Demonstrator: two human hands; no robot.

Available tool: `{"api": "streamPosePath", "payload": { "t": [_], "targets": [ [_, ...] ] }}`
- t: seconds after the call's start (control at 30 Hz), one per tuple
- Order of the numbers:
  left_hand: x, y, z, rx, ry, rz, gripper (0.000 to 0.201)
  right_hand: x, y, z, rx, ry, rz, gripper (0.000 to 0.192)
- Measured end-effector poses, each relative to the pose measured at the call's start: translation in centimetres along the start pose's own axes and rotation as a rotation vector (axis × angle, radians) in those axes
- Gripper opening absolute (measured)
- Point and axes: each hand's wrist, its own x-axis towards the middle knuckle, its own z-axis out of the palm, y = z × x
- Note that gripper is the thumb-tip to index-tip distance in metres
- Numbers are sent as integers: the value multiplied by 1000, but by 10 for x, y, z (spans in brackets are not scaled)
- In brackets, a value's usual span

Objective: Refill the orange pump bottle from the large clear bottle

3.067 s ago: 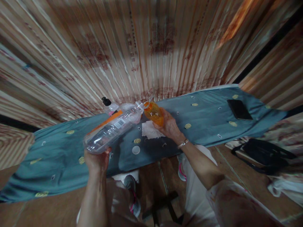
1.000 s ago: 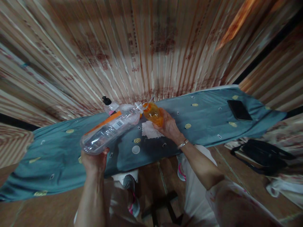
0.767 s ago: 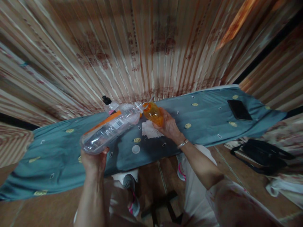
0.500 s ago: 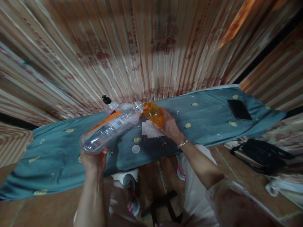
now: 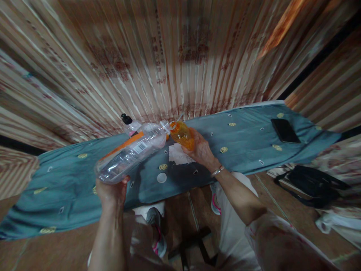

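Barely shifting, left hand [image 5: 113,191] and right hand [image 5: 202,149] clasp a long clear plastic bottle [image 5: 122,163] and rounded orange plastic bottle [image 5: 182,135], so mouths stay close.

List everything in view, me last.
cloth: 1, teal, centre
large bottle: 1, clear and orange, left hand
small bottle: 1, orange, right hand
pump bottle: 1, clear and black, far edge
obscured items: count unclear, clear, behind large bottle
scrap: 1, pale, on cloth
disc: 1, white, near edge
slab: 1, black, right
curtain: count unclear, brownish, background
bag: 1, black, floor right
bundle: 1, white, floor right
strip: 1, orange, upper right
frame: 1, black, floor
shoes: 2, grey, floor
trousers: 1, whitish, below
bracelet: 1, silver, right wrist
hands: 2, holding bottles
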Motion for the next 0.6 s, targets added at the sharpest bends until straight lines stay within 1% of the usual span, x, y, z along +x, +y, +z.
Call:
{"api": "streamPosePath", "payload": {
  "t": [0.2, 0.4, 0.6],
  "targets": [
    [-3, 1, 1, -12, 15, -15, 33, 0, -1, 0, -8, -6, -7, 86],
    [-1, -2, -5, -42, -43, 24, 24, 0, -3, 0, -26, -15, -2, 92],
    [-1, -2, -7, -56, -39, 7, 20, 0, -3, 0, -1, 0, -1, 85]
  ]
}}
